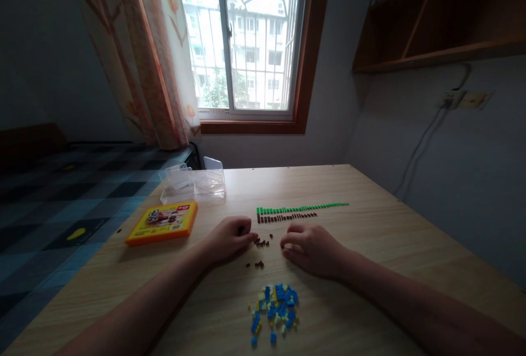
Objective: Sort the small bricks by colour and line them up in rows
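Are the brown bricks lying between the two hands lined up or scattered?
Scattered: the loose brown bricks lie in uneven clumps and singles, unlike the straight brown row beyond them.

yellow-orange box (162, 224), large dark characters (153, 215) on top, small red label (183, 207) near far right corner, all too blurred to read

Floral curtain (152, 71) hangs beside window (261, 44), checked bedding (102, 186) below; at right, wooden shelf (444, 52) above wall socket (453, 98).
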Demonstrator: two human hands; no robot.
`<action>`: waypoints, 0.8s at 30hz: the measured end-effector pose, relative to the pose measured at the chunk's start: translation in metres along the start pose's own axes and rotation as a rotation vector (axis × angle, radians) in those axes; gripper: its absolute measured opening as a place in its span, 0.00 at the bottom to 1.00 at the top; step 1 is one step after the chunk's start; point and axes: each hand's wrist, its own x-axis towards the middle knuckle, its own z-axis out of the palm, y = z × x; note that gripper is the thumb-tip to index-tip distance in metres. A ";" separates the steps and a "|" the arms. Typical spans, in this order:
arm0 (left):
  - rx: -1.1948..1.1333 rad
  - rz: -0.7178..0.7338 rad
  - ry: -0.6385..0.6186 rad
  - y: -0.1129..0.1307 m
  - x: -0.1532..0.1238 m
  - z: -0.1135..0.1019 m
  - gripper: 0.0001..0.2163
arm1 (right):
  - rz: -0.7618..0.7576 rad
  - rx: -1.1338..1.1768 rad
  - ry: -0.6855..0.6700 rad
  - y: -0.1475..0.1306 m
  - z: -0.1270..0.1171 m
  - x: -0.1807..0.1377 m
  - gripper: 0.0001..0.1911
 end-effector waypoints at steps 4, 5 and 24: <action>-0.005 0.002 -0.001 0.002 -0.001 -0.001 0.18 | 0.037 0.010 0.003 0.010 -0.005 -0.006 0.04; -0.008 -0.003 -0.004 0.002 -0.001 -0.001 0.18 | 0.032 0.014 -0.007 0.013 -0.007 -0.007 0.04; 0.005 -0.002 -0.013 0.004 -0.001 -0.003 0.18 | 0.080 0.036 -0.027 0.029 -0.015 -0.013 0.08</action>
